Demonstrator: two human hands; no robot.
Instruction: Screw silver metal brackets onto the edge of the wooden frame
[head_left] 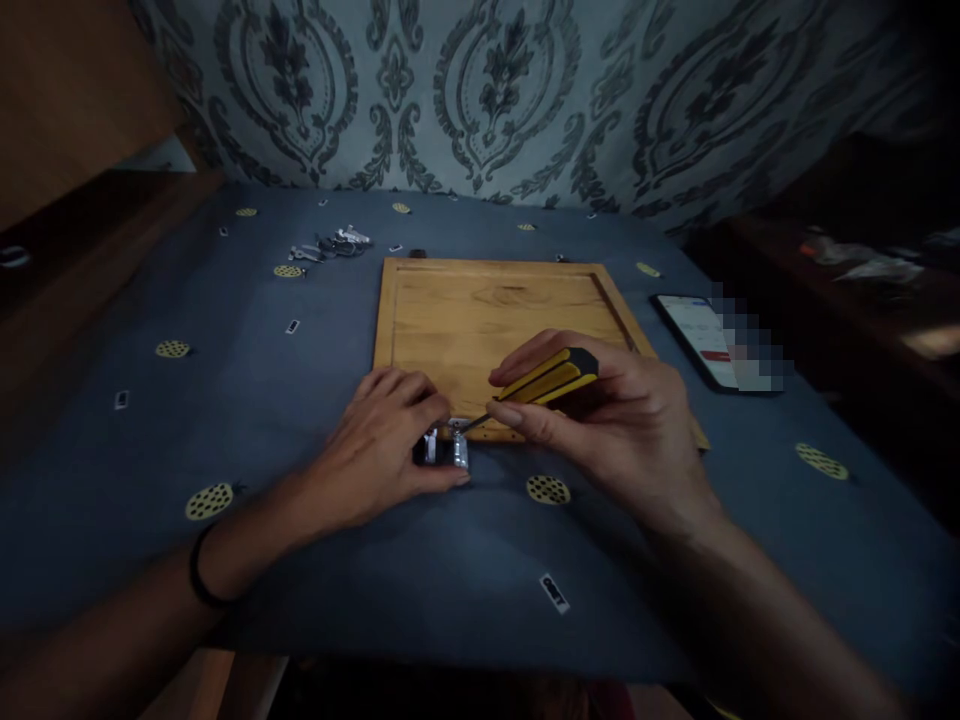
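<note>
My right hand is closed round the yellow and black handle of a screwdriver. Its thin shaft slants down to the left, and the tip reaches a small metal hinge at the near edge of a wooden panel. Thumb and fingers of my left hand close around that hinge and steady it against the edge. The panel lies flat, with a raised frame around a grained middle. Whether a screw sits under the tip is too small to tell.
A phone with a lit screen lies right of the panel. Several metal hardware pieces rest at the back left. A blue patterned cloth covers the table, which meets a wallpapered wall behind. Dark furniture borders both sides.
</note>
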